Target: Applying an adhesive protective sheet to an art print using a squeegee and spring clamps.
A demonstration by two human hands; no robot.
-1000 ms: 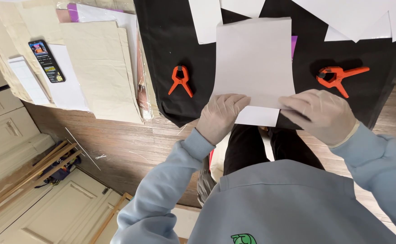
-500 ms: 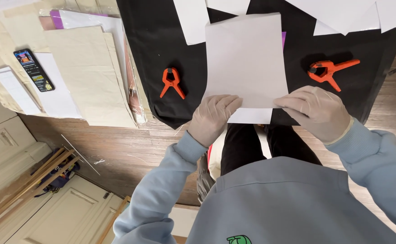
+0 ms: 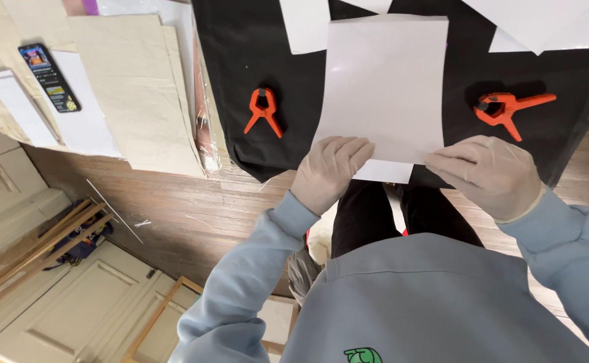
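We see both gloved hands pinching the near edge of the white sheet (image 3: pixel 383 87): left hand (image 3: pixel 328 171), right hand (image 3: pixel 486 175). Each grip holds paper. Orange clamps lie left (image 3: pixel 263 111) and right (image 3: pixel 506 111) on the black surface (image 3: pixel 240 47).

Single head view, looking steeply down, close over black cloth (image 3: pixel 254 60) and lap.

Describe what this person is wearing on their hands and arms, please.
Both hands wear thin, pale, close-fitting gloves: the left hand and the right hand. The gloves wrinkle a little at the knuckles and end at the wrists. Both arms are covered by loose light blue sweatshirt sleeves with ribbed cuffs that meet the gloves. No watch, rings or markings show on the sleeves.
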